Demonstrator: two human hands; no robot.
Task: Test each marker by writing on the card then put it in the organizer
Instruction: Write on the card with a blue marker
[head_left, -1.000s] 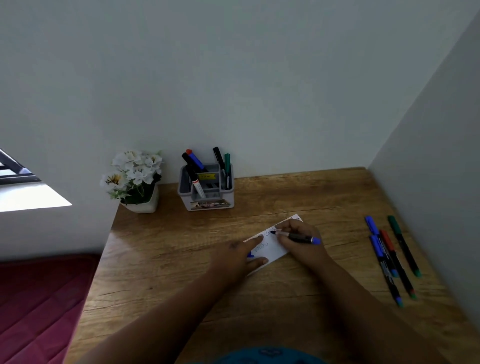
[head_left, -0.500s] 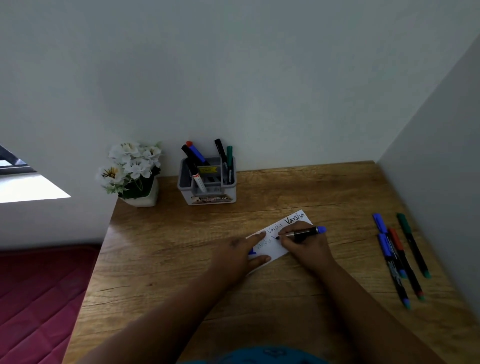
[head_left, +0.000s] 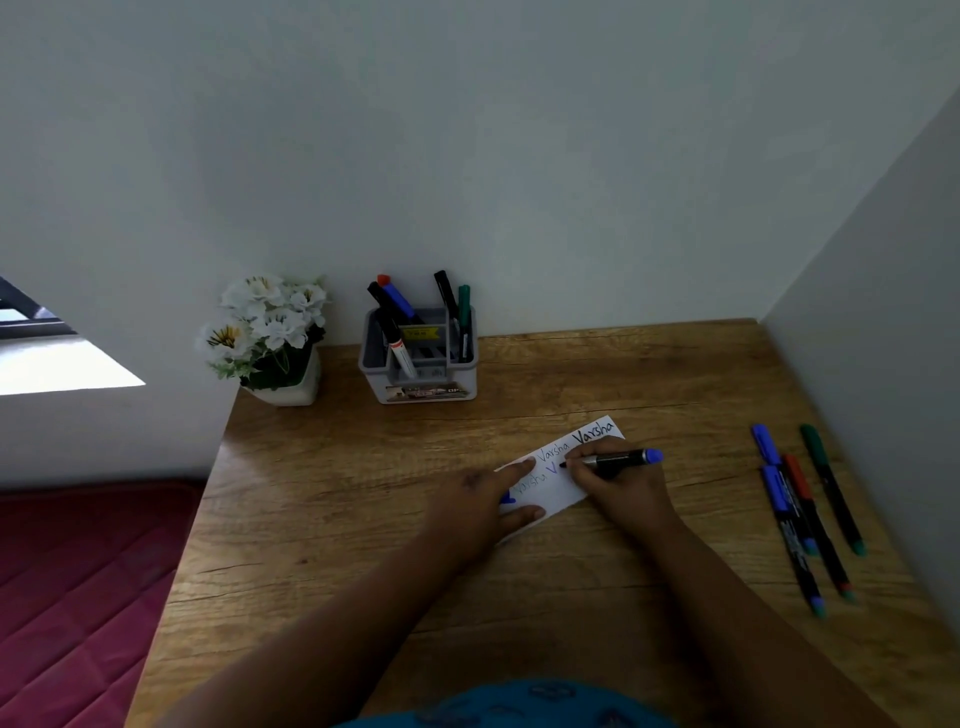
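Right hand fingers pinch blue-capped marker, tip on card mid-desk. Left hand fingers spread flat, pinning card. Four markers near desk's right edge; organizer at back edge.

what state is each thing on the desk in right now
card: flat on desk, partly written on, pinned by left hand
marker: in right hand, tip on card
organizer: upright, holds several markers
four loose markers: lying on desk at right, capped
flower pot: upright beside organizer
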